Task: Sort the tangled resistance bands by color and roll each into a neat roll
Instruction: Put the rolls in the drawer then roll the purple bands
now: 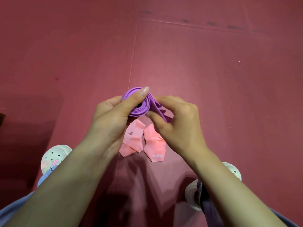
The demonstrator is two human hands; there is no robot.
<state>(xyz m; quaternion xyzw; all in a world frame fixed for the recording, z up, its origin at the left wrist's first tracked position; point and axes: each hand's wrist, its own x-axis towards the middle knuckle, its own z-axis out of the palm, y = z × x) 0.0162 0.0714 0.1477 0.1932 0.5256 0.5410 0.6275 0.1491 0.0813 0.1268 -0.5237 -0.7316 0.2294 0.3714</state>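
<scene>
A purple resistance band (pixel 142 107) is partly wound into a roll, held up above the floor. My left hand (pixel 113 115) grips the roll, its thumb lying across the top. My right hand (pixel 177 118) pinches the loose purple tail just to the right of the roll. A length of purple band (pixel 207 203) hangs down under my right forearm. Below the hands a pink band (pixel 142 141) lies crumpled on the floor, with white lettering on one end.
The floor is dark red matting (pixel 213 71) with seams running across and down it. A white clog (pixel 54 158) shows at lower left and another white clog (pixel 193 197) at lower right. Blue trouser legs (pixel 14 208) fill the bottom corners.
</scene>
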